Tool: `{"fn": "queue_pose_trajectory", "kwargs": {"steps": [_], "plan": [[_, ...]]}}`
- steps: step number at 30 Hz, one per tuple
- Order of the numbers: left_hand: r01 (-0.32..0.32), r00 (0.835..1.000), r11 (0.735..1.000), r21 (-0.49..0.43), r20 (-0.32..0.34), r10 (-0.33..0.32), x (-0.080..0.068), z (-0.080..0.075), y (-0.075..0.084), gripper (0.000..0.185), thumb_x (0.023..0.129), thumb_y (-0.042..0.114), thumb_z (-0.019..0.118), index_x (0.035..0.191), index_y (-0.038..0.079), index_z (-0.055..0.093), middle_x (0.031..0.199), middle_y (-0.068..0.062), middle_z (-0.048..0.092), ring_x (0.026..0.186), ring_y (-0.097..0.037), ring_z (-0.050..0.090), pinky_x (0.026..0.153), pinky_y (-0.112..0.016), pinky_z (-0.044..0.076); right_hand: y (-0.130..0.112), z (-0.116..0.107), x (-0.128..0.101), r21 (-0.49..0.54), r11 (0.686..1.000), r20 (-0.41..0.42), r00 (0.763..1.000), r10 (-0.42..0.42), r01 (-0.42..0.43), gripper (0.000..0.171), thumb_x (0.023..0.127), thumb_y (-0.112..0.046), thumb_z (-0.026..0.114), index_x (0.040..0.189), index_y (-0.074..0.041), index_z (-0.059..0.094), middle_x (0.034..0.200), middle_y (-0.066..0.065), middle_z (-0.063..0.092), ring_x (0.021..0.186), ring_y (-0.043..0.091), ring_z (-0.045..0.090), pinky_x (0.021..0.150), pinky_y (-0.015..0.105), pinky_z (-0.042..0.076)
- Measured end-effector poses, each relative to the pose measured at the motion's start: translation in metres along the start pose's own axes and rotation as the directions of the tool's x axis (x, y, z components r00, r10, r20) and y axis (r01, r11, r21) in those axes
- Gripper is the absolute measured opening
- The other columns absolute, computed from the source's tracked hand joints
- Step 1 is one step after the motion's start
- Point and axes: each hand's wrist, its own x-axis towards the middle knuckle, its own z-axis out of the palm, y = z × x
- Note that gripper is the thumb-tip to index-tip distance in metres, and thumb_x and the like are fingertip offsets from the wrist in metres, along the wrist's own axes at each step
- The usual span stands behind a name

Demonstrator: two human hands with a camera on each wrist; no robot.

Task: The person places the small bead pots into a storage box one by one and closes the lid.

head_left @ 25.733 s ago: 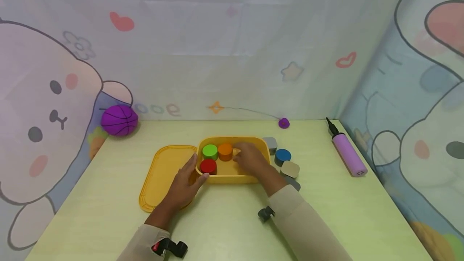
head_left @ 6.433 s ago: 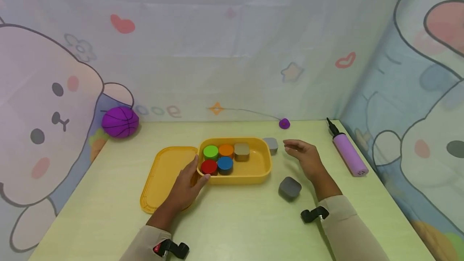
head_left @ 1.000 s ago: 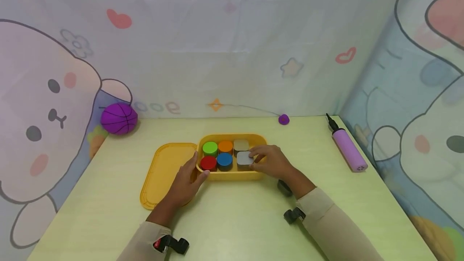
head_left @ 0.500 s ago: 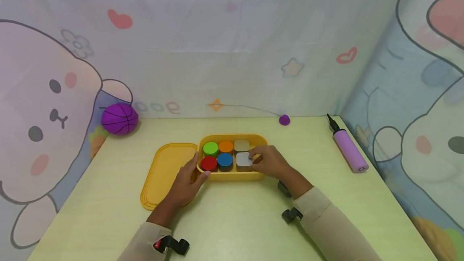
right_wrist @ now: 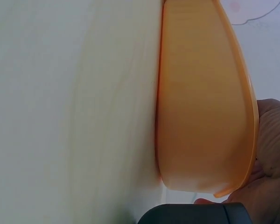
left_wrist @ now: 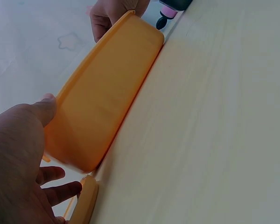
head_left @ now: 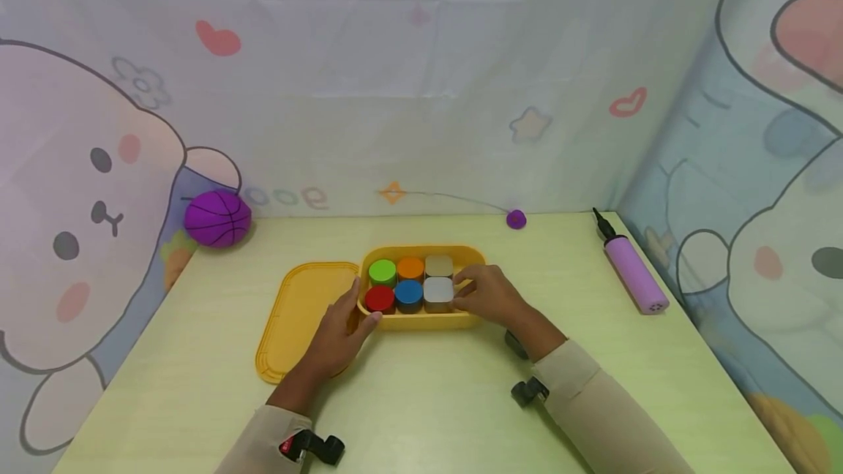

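A yellow box [head_left: 428,322] stands on the table. In it, green [head_left: 382,271], orange [head_left: 411,268] and beige [head_left: 438,265] pieces form the back row; red [head_left: 380,299], blue [head_left: 409,295] and light grey [head_left: 438,290] ones form the front row. My right hand [head_left: 490,295] reaches over the right end, thumb and finger pinching the light grey block's right side. My left hand [head_left: 336,339] rests against the left end, its fingers extended along the side and thumb at the front rim. In the right wrist view the box wall [right_wrist: 205,93] hides the blocks.
The yellow lid [head_left: 290,328] lies left of the box, partly under my left hand. A dark grey block [head_left: 516,344] sits half hidden behind my right forearm. A purple ball [head_left: 218,219] is back left, a pink pump [head_left: 635,274] at right, a small purple object [head_left: 516,219] at back.
The light grey block, outside the box in the older frames, is now inside. Over the last second it has shifted slightly left against the blue one. Beige and blue pieces entered the box earlier.
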Motion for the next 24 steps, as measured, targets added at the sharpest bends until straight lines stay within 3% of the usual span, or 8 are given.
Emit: {"fn": "queue_pose_trajectory", "kwargs": {"steps": [9, 13, 14, 16, 19, 21, 24], "plan": [[0.000, 1.000, 1.000, -0.002, 0.001, 0.000, 0.002, -0.001, 0.000, 0.087, 0.096, 0.062, 0.049, 0.161, 0.020, 0.009, 0.165, -0.006, 0.025, 0.152, -0.034, 0.025, 0.121, -0.066, 0.010, -0.004, -0.002, 0.001, -0.017, 1.000, -0.002, 1.000, -0.008, 0.008, 0.035, 0.079, -0.018, 0.084, 0.110, -0.006, 0.072, 0.127, 0.010, 0.067, 0.089, 0.017, 0.075, 0.069, 0.029, 0.062], [0.010, 1.000, 1.000, -0.005, 0.003, -0.010, 0.002, -0.002, 0.000, 0.088, 0.095, 0.064, 0.048, 0.161, 0.020, 0.009, 0.165, -0.006, 0.025, 0.152, -0.034, 0.024, 0.122, -0.065, 0.010, -0.007, -0.006, -0.002, -0.054, 0.997, -0.020, 0.998, -0.059, 0.058, 0.035, 0.079, -0.022, 0.083, 0.110, -0.008, 0.073, 0.121, 0.008, 0.070, 0.093, 0.019, 0.075, 0.071, 0.030, 0.062], [0.010, 1.000, 1.000, -0.011, 0.003, -0.010, 0.001, -0.002, -0.001, 0.088, 0.095, 0.064, 0.048, 0.161, 0.021, 0.009, 0.165, -0.006, 0.025, 0.153, -0.034, 0.024, 0.122, -0.065, 0.010, -0.007, -0.006, -0.003, -0.070, 0.995, -0.027, 0.996, -0.079, 0.077, 0.035, 0.080, -0.023, 0.083, 0.110, -0.008, 0.073, 0.119, 0.007, 0.071, 0.094, 0.019, 0.075, 0.078, 0.031, 0.061], [0.009, 1.000, 1.000, -0.010, 0.004, -0.009, 0.002, -0.001, -0.002, 0.088, 0.095, 0.064, 0.048, 0.161, 0.021, 0.009, 0.165, -0.006, 0.025, 0.153, -0.034, 0.024, 0.122, -0.065, 0.010, -0.006, -0.008, -0.004, -0.099, 0.987, -0.049, 0.990, -0.134, 0.129, 0.036, 0.080, -0.025, 0.083, 0.110, -0.009, 0.073, 0.114, 0.006, 0.073, 0.096, 0.020, 0.074, 0.092, 0.040, 0.057], [0.011, 1.000, 1.000, -0.008, 0.003, -0.011, 0.002, 0.002, -0.005, 0.086, 0.095, 0.064, 0.048, 0.161, 0.023, 0.009, 0.165, -0.004, 0.025, 0.153, -0.033, 0.024, 0.122, -0.064, 0.010, -0.004, -0.010, -0.006, -0.155, 0.972, -0.093, 0.976, -0.194, 0.179, 0.037, 0.079, -0.028, 0.083, 0.110, -0.009, 0.075, 0.110, 0.003, 0.076, 0.101, 0.021, 0.072, 0.109, 0.056, 0.039], [0.012, 1.000, 1.000, 0.004, 0.005, -0.012, 0.002, 0.003, -0.006, 0.086, 0.096, 0.064, 0.047, 0.161, 0.023, 0.008, 0.165, -0.005, 0.025, 0.153, -0.033, 0.024, 0.122, -0.064, 0.011, -0.002, -0.012, -0.008, -0.191, 0.961, -0.125, 0.966, -0.227, 0.201, 0.038, 0.079, -0.030, 0.084, 0.110, -0.010, 0.075, 0.110, 0.002, 0.076, 0.107, 0.023, 0.070, 0.110, 0.061, 0.032], [0.022, 1.000, 1.000, 0.015, 0.007, -0.022, 0.002, 0.004, -0.007, 0.086, 0.095, 0.065, 0.046, 0.161, 0.024, 0.008, 0.165, -0.004, 0.025, 0.153, -0.032, 0.024, 0.123, -0.063, 0.011, 0.001, -0.017, -0.011, -0.210, 0.948, -0.160, 0.948, -0.275, 0.240, 0.039, 0.079, -0.033, 0.084, 0.109, -0.011, 0.076, 0.117, 0.002, 0.074, 0.115, 0.025, 0.066, 0.106, 0.061, 0.032]]}}
